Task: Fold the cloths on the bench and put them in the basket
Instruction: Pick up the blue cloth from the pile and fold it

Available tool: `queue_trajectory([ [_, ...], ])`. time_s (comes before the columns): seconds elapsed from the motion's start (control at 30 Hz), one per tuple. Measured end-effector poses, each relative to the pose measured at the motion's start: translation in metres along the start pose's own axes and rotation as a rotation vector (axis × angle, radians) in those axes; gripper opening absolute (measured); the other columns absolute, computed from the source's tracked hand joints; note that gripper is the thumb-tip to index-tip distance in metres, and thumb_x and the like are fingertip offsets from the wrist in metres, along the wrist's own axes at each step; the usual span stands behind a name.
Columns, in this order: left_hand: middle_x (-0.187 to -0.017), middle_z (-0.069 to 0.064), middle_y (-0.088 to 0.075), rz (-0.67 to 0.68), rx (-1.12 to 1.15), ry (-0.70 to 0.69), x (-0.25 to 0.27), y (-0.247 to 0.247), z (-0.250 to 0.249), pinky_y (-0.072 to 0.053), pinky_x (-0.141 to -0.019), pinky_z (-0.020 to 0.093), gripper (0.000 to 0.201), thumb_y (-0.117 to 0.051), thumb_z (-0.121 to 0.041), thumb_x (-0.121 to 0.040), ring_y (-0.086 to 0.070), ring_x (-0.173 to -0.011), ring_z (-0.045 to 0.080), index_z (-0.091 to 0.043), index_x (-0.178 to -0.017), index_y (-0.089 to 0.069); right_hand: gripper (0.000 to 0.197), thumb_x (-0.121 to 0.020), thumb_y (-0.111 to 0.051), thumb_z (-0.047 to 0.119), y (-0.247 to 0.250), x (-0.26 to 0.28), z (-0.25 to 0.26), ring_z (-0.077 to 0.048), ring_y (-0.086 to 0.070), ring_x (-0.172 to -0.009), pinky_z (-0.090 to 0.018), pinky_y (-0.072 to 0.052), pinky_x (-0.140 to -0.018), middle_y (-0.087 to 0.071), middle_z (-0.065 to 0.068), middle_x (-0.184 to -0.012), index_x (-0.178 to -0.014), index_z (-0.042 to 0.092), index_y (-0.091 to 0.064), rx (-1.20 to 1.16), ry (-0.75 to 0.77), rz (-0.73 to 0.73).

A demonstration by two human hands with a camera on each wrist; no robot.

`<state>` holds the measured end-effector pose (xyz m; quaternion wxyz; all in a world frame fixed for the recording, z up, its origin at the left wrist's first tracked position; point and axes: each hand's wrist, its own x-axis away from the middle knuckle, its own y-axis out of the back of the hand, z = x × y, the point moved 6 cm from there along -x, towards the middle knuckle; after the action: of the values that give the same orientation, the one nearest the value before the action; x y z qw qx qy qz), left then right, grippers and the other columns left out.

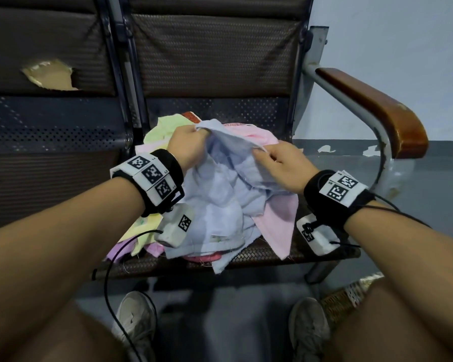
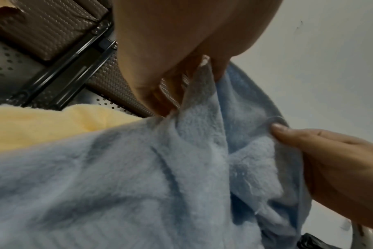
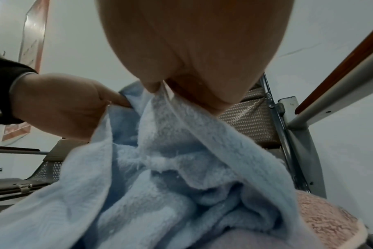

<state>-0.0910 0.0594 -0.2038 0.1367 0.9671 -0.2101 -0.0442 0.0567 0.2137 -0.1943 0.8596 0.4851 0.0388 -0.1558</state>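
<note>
Pinching the top edge of a blue cloth (image 1: 225, 194), the left hand (image 1: 186, 147) and right hand (image 1: 280, 168) held it raised over the cloth pile (image 1: 277, 218) on the desk (image 1: 272, 253), apparently seeking corners to fold, wrists lifted, palms down.
</note>
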Motion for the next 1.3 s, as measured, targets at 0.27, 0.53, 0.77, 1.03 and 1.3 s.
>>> queue_trajectory([
  [0.27, -0.123, 0.006, -0.062, -0.224, 0.146, 0.103, -0.003, 0.035, 0.006, -0.053, -0.097, 0.047, 0.05, -0.042, -0.013, -0.082, -0.06, -0.115, 0.031, -0.021, -0.13, -0.056, 0.018, -0.088, -0.051, 0.012, 0.018, 0.008, -0.039, -0.037, -0.06, -0.085, -0.032, -0.042, -0.07, -0.068, -0.02, -0.091, -0.077, 0.008, -0.065, 0.42, -0.366, -0.001],
  [0.53, -0.064, 0.006, -0.061, -0.132, 0.007, 0.103, -0.007, 0.028, 0.014, -0.058, -0.07, 0.046, 0.016, -0.068, -0.023, -0.069, -0.058, -0.07, 0.025, -0.019, -0.056, -0.059, 0.027, -0.099, -0.037, 0.006, 0.043, 0.007, 0.0, -0.007, -0.044, -0.057, -0.021, -0.039, -0.059, -0.05, 0.013, -0.071, -0.112, 0.028, -0.044, -0.291, 0.06, -0.324],
  [0.77, -0.102, 0.015, -0.068, -0.282, 0.218, 0.209, -0.018, 0.046, 0.01, -0.053, -0.09, 0.035, 0.032, -0.04, -0.019, -0.098, -0.065, -0.099, 0.033, 0.003, -0.108, -0.062, 0.043, -0.084, -0.048, -0.003, -0.017, 0.019, -0.01, 0.002, -0.059, -0.07, -0.025, -0.045, -0.071, -0.063, 0.021, -0.07, -0.084, 0.03, -0.075, 0.225, -0.055, 0.377],
  [1.03, -0.101, 0.016, -0.067, -0.314, 0.476, 0.233, -0.014, 0.047, 0.013, -0.06, -0.082, 0.042, 0.024, -0.035, -0.003, -0.1, -0.07, -0.089, 0.031, -0.009, -0.097, -0.059, 0.057, -0.073, -0.042, -0.011, 0.053, -0.001, -0.015, -0.038, -0.054, -0.103, -0.039, -0.043, -0.089, -0.061, -0.013, -0.105, -0.109, 0.021, -0.073, 0.321, -0.107, -0.411],
  [1.3, -0.095, 0.007, -0.056, -0.264, 0.309, 0.241, -0.024, 0.056, 0.02, -0.06, -0.084, 0.037, 0.034, -0.036, -0.007, -0.102, -0.066, -0.1, 0.028, 0.001, -0.132, -0.052, 0.038, -0.087, -0.044, 0.003, -0.008, 0.005, -0.029, -0.019, -0.057, -0.078, -0.026, -0.042, -0.072, -0.068, 0.002, -0.087, -0.08, 0.024, -0.075, 0.207, -0.341, 0.201],
])
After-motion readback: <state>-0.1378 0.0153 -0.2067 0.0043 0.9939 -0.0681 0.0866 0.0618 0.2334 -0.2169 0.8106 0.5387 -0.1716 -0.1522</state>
